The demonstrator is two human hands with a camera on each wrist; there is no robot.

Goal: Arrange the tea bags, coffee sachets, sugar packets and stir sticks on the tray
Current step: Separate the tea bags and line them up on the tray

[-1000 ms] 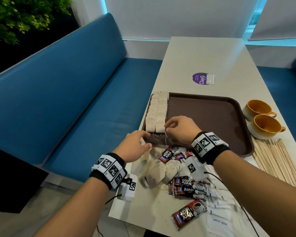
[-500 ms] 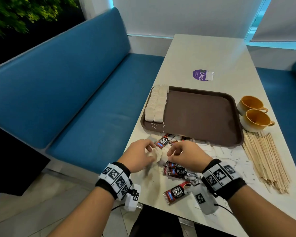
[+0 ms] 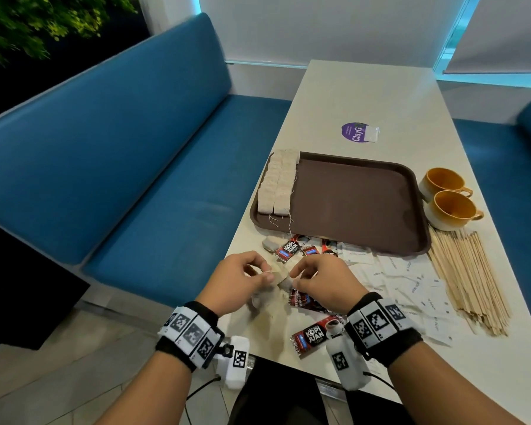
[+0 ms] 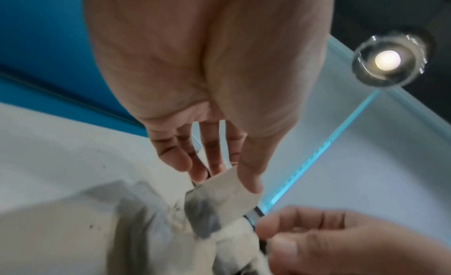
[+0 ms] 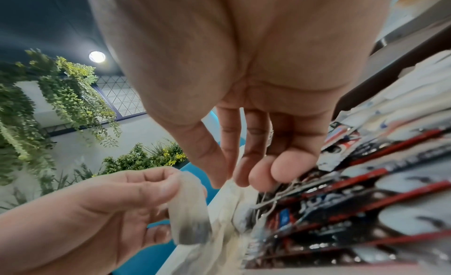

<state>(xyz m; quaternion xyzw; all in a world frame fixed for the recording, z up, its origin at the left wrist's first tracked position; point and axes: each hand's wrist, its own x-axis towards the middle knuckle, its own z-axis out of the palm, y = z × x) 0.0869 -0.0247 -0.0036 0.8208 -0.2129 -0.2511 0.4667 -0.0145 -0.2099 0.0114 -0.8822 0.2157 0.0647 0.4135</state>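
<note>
Both hands have drawn back from the tray's near edge to the loose pile at the front of the tabletop (image 3: 365, 96). Largest among the task's things, the brown tray (image 3: 359, 207) lies mid-table, holding two neat rows of tea bags (image 3: 276, 185) along its left side and otherwise bare. Stir sticks (image 3: 469, 280) lie in a bundle to its right, white sugar packets (image 3: 411, 286) are scattered in front of it, and red coffee sachets (image 3: 311, 337) are mixed among them.

The left hand (image 3: 238, 282) pinches a single tea bag (image 4: 219, 200) between thumb and fingers, lifted just off the pile. The right hand (image 3: 325, 282) has its fingertips closed on another bag (image 5: 234, 200) or its string; which one I cannot tell.

Tea bags look like the step in hand, and the next move likely calls for carrying these to the near end of the rows and laying them square, strings untangled.

Both wrist views are blurred, the palms hide much of the pile, and the remaining loose bags cannot be counted.
</note>
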